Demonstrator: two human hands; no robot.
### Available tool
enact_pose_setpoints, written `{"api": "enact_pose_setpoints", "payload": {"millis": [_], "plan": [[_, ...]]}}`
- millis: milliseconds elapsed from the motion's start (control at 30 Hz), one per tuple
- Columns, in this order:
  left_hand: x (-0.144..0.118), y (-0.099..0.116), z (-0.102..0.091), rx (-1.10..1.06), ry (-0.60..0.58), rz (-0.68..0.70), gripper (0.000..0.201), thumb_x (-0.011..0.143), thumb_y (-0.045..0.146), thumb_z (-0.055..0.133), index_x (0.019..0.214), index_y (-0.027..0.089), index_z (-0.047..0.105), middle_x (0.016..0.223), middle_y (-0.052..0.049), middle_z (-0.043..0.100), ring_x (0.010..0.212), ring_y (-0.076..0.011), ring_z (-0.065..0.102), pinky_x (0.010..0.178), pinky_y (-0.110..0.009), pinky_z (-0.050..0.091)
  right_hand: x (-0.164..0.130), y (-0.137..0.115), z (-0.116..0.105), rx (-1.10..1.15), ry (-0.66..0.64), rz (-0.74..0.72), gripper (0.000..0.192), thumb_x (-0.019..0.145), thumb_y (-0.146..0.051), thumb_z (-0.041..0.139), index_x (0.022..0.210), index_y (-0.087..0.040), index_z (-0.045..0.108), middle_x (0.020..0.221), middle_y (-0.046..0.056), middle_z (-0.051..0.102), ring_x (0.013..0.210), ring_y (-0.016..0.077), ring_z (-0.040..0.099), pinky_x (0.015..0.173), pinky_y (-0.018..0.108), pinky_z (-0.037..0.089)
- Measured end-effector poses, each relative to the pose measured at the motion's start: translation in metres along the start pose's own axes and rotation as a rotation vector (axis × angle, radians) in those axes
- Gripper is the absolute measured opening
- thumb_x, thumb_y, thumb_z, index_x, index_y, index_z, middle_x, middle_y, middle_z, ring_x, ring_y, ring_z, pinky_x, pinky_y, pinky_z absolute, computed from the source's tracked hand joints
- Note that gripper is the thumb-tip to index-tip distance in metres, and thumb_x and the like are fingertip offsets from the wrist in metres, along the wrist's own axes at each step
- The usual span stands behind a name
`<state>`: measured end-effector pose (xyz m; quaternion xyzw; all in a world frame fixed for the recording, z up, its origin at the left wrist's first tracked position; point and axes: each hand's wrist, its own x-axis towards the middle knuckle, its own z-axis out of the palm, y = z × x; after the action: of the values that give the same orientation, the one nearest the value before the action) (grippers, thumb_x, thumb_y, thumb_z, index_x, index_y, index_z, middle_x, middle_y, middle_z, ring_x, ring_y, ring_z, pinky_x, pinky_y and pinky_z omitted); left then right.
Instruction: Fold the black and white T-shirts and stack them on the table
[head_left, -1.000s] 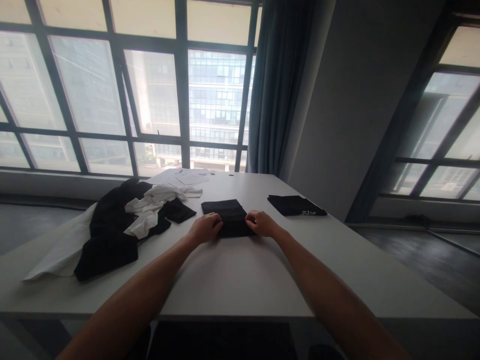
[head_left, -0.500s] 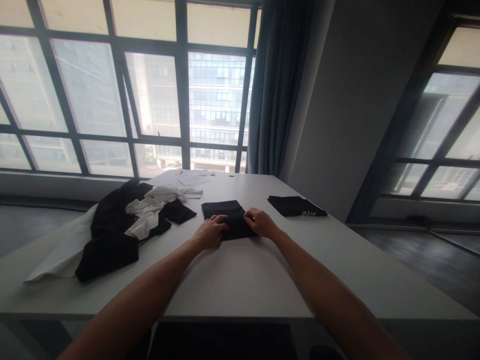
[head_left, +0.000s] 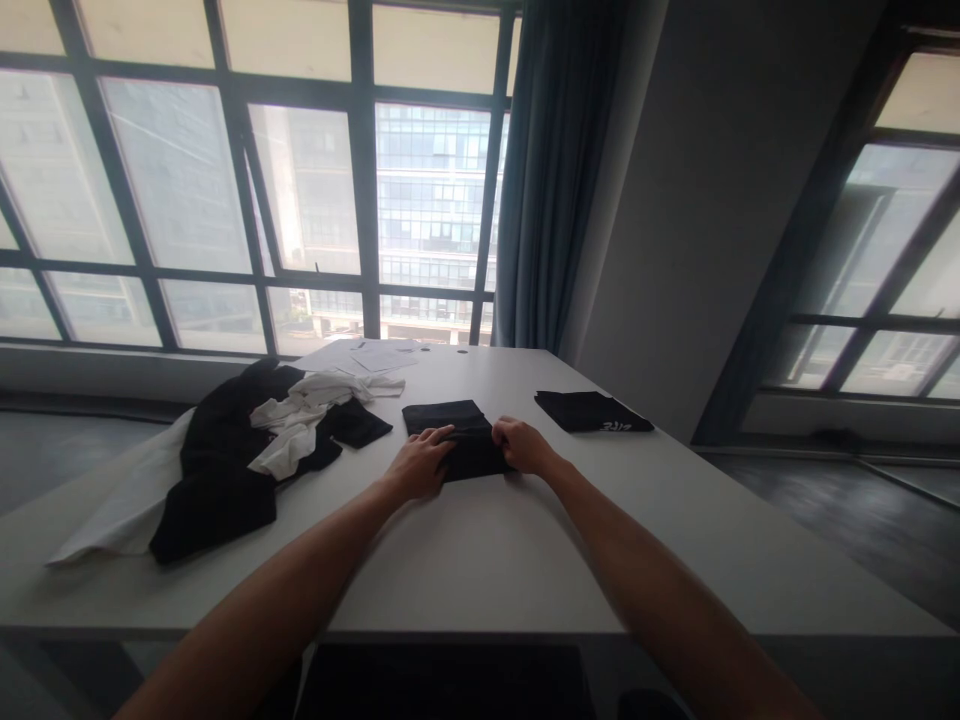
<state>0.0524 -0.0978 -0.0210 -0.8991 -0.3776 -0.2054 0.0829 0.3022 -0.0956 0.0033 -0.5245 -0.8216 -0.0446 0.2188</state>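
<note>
On the table [head_left: 480,560]: folded black garment [head_left: 450,425], centre, under both hands.
Left hand [head_left: 420,465]: I've got fingers spread flat on it.
Right hand [head_left: 521,447]: curled, pinching its edge.
Handling: soft, light, floppy; I'd grip folded edges.

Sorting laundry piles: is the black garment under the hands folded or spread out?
Folded: the black garment lies as a compact rectangle, left hand and right hand resting on it.

Office-type room in a high-rise setting. Indicators: large grid-framed windows [head_left: 300,190] facing a multi-storey glass building [head_left: 431,210], a full-height grey curtain [head_left: 559,170], a plain white bench [head_left: 487,540] carrying loose papers [head_left: 367,353], bare grey walls and dark flooring [head_left: 862,520].
</note>
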Motion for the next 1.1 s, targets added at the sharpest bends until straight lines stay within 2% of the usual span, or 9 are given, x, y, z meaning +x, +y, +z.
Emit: {"api": "enact_pose_setpoints", "payload": {"millis": [133,267,367,467,567,667,800,933,1100], "plan": [[0.001,-0.002,0.0,0.009,0.02,-0.027,0.05,0.083,0.023,0.058,0.133,0.021,0.056,0.152,-0.011,0.041,0.132,-0.0329,0.043,0.104,-0.051,0.043,0.002,0.005,0.003,-0.01,-0.056,0.001,0.025,0.067,0.001,0.053,0.071,-0.018,0.069,0.1,0.003,0.064,0.08,0.0137,0.059,0.069,0.023,0.041],[0.002,-0.004,0.002,0.018,0.029,-0.049,0.055,0.081,0.022,0.06,0.136,0.021,0.054,0.153,-0.011,0.04,0.133,-0.0332,0.042,0.105,-0.05,0.042,0.002,0.006,0.006,-0.089,-0.127,0.028,0.034,0.069,0.0,0.056,0.086,-0.022,0.076,0.108,0.004,0.064,0.091,0.0177,0.061,0.077,0.025,0.045],[0.003,-0.006,0.004,-0.002,0.029,-0.063,0.064,0.08,0.022,0.061,0.143,0.022,0.046,0.154,-0.01,0.039,0.134,-0.0323,0.041,0.105,-0.048,0.042,0.0,0.006,0.006,-0.16,-0.176,0.059,0.028,0.076,-0.011,0.062,0.096,-0.022,0.077,0.111,0.008,0.064,0.091,0.0206,0.063,0.078,0.027,0.046],[0.003,-0.006,0.006,-0.016,0.015,-0.056,0.069,0.08,0.02,0.06,0.147,0.023,0.041,0.155,-0.01,0.037,0.134,-0.0305,0.041,0.106,-0.046,0.041,-0.001,0.005,0.006,-0.186,-0.18,0.075,0.02,0.082,-0.025,0.064,0.098,-0.022,0.077,0.111,0.009,0.064,0.092,0.0213,0.063,0.079,0.028,0.047],[0.003,-0.005,0.006,-0.023,0.009,-0.044,0.071,0.08,0.018,0.06,0.148,0.021,0.04,0.156,-0.01,0.036,0.134,-0.0298,0.041,0.107,-0.045,0.04,-0.001,0.005,0.008,-0.194,-0.168,0.082,0.022,0.082,-0.029,0.064,0.098,-0.021,0.077,0.109,0.009,0.064,0.093,0.022,0.063,0.082,0.029,0.047],[0.004,-0.004,0.004,-0.024,0.009,-0.04,0.071,0.08,0.017,0.06,0.148,0.019,0.039,0.156,-0.01,0.035,0.133,-0.0302,0.042,0.107,-0.045,0.04,0.0,0.006,0.011,-0.17,-0.153,0.072,0.023,0.082,-0.027,0.063,0.099,-0.02,0.077,0.11,0.01,0.064,0.099,0.0242,0.061,0.087,0.032,0.046],[0.004,-0.003,0.003,-0.04,0.005,-0.044,0.072,0.079,0.016,0.06,0.148,0.021,0.039,0.156,-0.01,0.035,0.134,-0.0304,0.041,0.108,-0.046,0.04,0.002,0.006,0.017,-0.12,-0.138,0.054,0.024,0.083,-0.019,0.057,0.097,-0.021,0.077,0.124,0.01,0.061,0.114,0.0265,0.055,0.098,0.035,0.042],[0.004,-0.003,0.003,-0.045,0.011,-0.039,0.074,0.078,0.016,0.062,0.148,0.022,0.039,0.156,-0.01,0.035,0.134,-0.0303,0.042,0.108,-0.046,0.039,0.003,0.009,0.023,-0.071,-0.143,0.054,0.023,0.083,-0.02,0.057,0.093,-0.02,0.077,0.131,0.01,0.059,0.118,0.0276,0.054,0.102,0.037,0.041],[0.003,-0.002,0.0,-0.049,0.002,-0.05,0.073,0.079,0.016,0.062,0.148,0.022,0.039,0.156,-0.01,0.036,0.133,-0.0312,0.042,0.108,-0.046,0.04,0.002,0.015,0.027,-0.012,-0.158,0.037,0.039,0.076,-0.018,0.065,0.115,-0.02,0.072,0.139,0.011,0.053,0.121,0.0301,0.054,0.103,0.038,0.043]]}}
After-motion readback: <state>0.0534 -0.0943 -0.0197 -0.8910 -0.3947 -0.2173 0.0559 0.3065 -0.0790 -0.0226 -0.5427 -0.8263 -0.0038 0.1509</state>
